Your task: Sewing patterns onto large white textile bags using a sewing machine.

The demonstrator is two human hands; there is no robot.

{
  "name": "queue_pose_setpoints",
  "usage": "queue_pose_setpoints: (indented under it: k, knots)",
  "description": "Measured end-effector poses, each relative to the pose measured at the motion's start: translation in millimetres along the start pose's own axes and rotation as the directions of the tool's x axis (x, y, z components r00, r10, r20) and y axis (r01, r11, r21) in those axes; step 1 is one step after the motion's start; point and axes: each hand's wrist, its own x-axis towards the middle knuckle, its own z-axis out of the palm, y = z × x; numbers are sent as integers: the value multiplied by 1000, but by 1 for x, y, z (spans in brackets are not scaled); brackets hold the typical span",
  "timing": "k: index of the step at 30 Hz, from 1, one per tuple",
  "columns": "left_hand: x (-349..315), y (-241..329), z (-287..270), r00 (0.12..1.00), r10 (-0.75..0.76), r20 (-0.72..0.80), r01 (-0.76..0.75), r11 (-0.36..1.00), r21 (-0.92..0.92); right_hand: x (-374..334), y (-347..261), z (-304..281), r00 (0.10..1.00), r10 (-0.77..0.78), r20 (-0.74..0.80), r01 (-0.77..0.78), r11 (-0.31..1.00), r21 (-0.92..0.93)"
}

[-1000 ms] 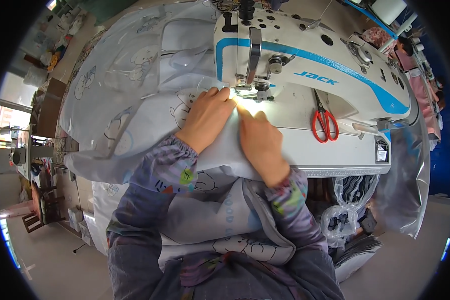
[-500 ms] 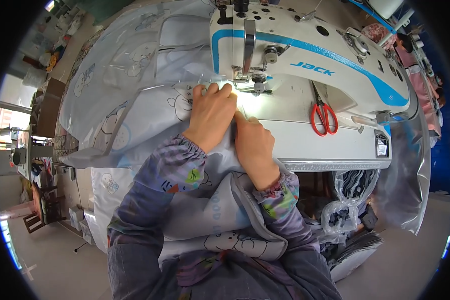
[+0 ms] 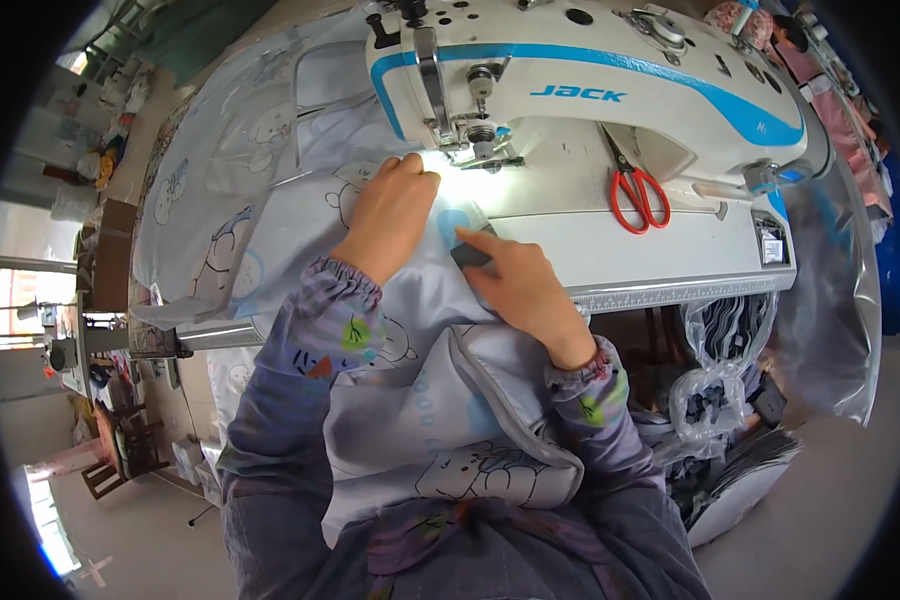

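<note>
White-grey printed fabric [image 3: 305, 215], with cartoon figures and pale blue patches, lies under the needle area of a white and blue sewing machine [image 3: 530, 65]. My left hand [image 3: 390, 215] has its fingers curled on the fabric, close beside the lit presser foot [image 3: 485, 160]. Lower right of it, my right hand [image 3: 525, 290] has its thumb and index finger around a small dark grey piece [image 3: 473, 254] at the fabric's right edge. Its other fingers are folded. More of the fabric bunches in a fold over my lap.
Red-handled scissors [image 3: 638, 195] lie on the machine bed, right of the needle. A ruler strip [image 3: 660, 290] runs along the table's front edge. Below hang clear bags [image 3: 715, 395] of dark pieces. Clear plastic sheeting [image 3: 830, 320] drapes at the right.
My right hand has drawn back from the needle towards me, its thumb and index finger spreading, and the dark grey piece shows more. My left hand stays near the presser foot. The view has shifted.
</note>
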Motion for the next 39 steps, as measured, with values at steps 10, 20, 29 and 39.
queue_pose_setpoints:
  k: [10,20,29,39]
  knots:
    - [1,37,20,1000,-16,2,16,980,197,15,4,42,983,57,-176,-41,995,95]
    - [16,25,20,998,-48,30,47,999,4,41,2,59,974,120,-195,-80,976,201]
    - [-17,33,-5,998,-37,-45,38,999,28,-6,3,18,995,34,96,-44,993,109]
    - [-2,43,21,992,-123,-5,123,992,16,30,19,50,993,114,-16,-71,720,690]
